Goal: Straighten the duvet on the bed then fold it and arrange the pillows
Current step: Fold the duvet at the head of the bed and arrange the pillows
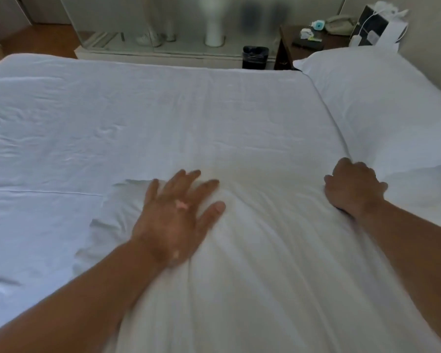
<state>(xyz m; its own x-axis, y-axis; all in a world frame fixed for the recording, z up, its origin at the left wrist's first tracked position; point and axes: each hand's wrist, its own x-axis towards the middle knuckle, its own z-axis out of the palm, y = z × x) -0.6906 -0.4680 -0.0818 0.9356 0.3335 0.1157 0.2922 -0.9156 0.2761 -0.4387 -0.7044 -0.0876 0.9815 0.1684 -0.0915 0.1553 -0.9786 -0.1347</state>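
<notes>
A white duvet (148, 118) covers the bed, with light creases on its left half. Near me a bunched, raised part of the duvet (265, 250) runs toward the camera. My left hand (178, 217) lies flat on this raised part with fingers spread. My right hand (351, 187) grips the duvet's right edge with curled fingers, beside a white pillow (382, 113) lying at the right. A second white pillow (423, 189) shows below it at the right edge.
Beyond the bed stand a black waste bin (255, 57) and a dark bedside table (313, 44) with a telephone (340, 24) and small items. A glass partition (163, 24) and wooden floor (36, 39) lie at the back.
</notes>
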